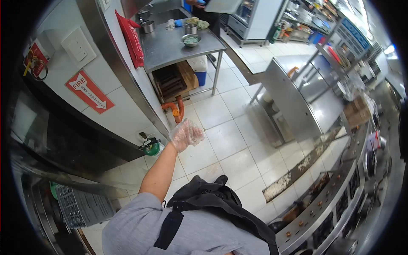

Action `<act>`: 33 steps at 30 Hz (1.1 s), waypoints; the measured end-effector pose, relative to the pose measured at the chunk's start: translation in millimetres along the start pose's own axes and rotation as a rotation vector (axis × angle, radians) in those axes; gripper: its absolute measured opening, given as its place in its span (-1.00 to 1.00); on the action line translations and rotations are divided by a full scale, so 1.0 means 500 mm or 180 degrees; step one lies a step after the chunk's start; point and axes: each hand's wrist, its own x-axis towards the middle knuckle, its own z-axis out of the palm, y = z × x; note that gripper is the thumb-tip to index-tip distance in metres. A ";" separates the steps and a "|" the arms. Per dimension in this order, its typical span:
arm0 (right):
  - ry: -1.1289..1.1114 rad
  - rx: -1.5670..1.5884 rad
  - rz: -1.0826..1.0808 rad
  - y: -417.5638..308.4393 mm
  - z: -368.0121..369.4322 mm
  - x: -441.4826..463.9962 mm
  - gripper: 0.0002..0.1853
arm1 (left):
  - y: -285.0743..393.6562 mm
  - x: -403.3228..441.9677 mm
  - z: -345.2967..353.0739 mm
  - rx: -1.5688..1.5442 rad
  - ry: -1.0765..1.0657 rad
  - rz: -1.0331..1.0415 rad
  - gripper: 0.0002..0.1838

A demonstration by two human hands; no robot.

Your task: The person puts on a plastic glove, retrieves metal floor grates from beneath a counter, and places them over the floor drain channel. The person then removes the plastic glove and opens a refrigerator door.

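One bare forearm (159, 174) stretches out past the black apron (204, 191), and here's the left hand (186, 135) in a clear plastic glove (195, 135)! Fingers look loosely bent, but the crumpled film hides whether they grip anything; the right hand is out of view, its state impossible to tell. Close by the left wrist, a green fire extinguisher (151, 147) stands low; just past the glove, orange pipes (182, 109), contact unclear. Farther on, a steel table (174, 48) carries a metal bowl (191, 41), and at its far end, a person (209, 18) in dark clothes!
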 end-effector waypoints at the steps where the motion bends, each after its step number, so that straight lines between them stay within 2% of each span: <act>1: 0.0167 0.0162 0.0121 -0.008 -0.038 0.061 -0.66 | 0.011 0.027 -0.003 -0.0017 0.0069 0.0043 -0.33; 4: 0.0799 0.0504 0.0065 -0.052 -0.178 0.296 -0.66 | 0.013 0.151 -0.071 0.0013 0.0191 0.0023 -0.45; 5: 0.0942 0.0127 -0.0205 -0.065 -0.216 0.396 -0.69 | 0.010 0.206 -0.121 -0.0033 0.0267 0.0297 -0.54; 6: 0.1326 0.0676 -0.0532 -0.129 -0.285 0.434 -0.68 | 0.005 0.265 -0.177 -0.0078 0.0331 0.0569 -0.64; 7: 0.1255 0.1169 -0.0489 -0.203 -0.360 0.466 -0.70 | 0.007 0.339 -0.259 -0.0099 0.0359 0.0552 -0.64; 9: 0.1269 0.2180 -0.0609 -0.407 -0.502 0.442 -0.72 | 0.041 0.439 -0.318 0.0854 0.0761 0.0950 -0.70; 10: 0.1326 0.2172 -0.0554 -0.470 -0.521 0.459 -0.72 | 0.059 0.505 -0.375 0.1897 0.0916 0.1323 -0.73; 11: 0.1422 0.1962 -0.0883 -0.515 -0.542 0.471 -0.72 | 0.080 0.575 -0.436 0.2989 0.1092 0.1770 -0.75; 12: 0.1557 0.1746 -0.1164 -0.550 -0.559 0.479 -0.72 | 0.100 0.649 -0.506 0.3646 0.1187 0.2284 -0.78; 13: 0.1497 0.1481 -0.1114 -0.591 -0.558 0.483 -0.72 | 0.156 0.675 -0.499 0.3885 0.1290 0.1569 -0.71; 14: 0.1406 0.1215 -0.1027 -0.621 -0.550 0.483 -0.72 | 0.165 0.757 -0.580 0.4113 0.1592 0.1747 -0.72; 15: 0.1208 0.0700 -0.0917 -0.632 -0.536 0.481 -0.72 | 0.221 0.772 -0.562 0.4698 0.1239 0.1933 -0.70; 16: 0.0993 0.0200 -0.0853 -0.654 -0.517 0.490 -0.73 | 0.283 0.772 -0.511 0.4815 0.1257 0.1296 -0.66; 17: 0.0805 0.0141 -0.0567 -0.693 -0.508 0.481 -0.72 | 0.303 0.805 -0.506 0.4657 0.2056 0.1414 -0.64; 18: 0.0554 0.0063 -0.0287 -0.725 -0.499 0.456 -0.71 | 0.344 0.831 -0.478 0.4890 0.2073 0.0863 -0.65; 19: 0.0351 -0.0213 -0.0238 -0.730 -0.478 0.453 -0.70 | 0.348 0.843 -0.476 0.4743 0.2536 0.1694 -0.68; 20: 0.0146 -0.0497 -0.0210 -0.746 -0.471 0.463 -0.69 | 0.377 0.876 -0.485 0.4709 0.2506 0.1675 -0.68; 22: 0.0188 -0.0413 -0.0063 -0.814 -0.489 0.468 -0.71 | 0.417 0.939 -0.501 0.5689 0.2437 0.0438 -0.70; 23: 0.0219 -0.0277 0.0073 -0.844 -0.499 0.464 -0.73 | 0.420 0.966 -0.514 0.5686 0.2379 0.0419 -0.70; 25: 0.0369 -0.0111 0.0169 -0.888 -0.524 0.477 -0.74 | 0.422 1.007 -0.552 0.6391 0.1986 0.0369 -0.71; 27: 0.0495 0.0101 0.0454 -0.951 -0.561 0.495 -0.74 | 0.388 1.064 -0.623 0.6723 0.2037 0.0322 -0.71; 29: 0.0515 0.0085 0.0424 -0.975 -0.573 0.518 -0.73 | 0.420 1.060 -0.575 0.6352 0.2280 -0.0262 -0.71; 33: 0.0461 0.0072 0.0318 -1.036 -0.589 0.543 -0.71 | 0.414 1.089 -0.661 0.6085 0.2579 -0.0348 -0.71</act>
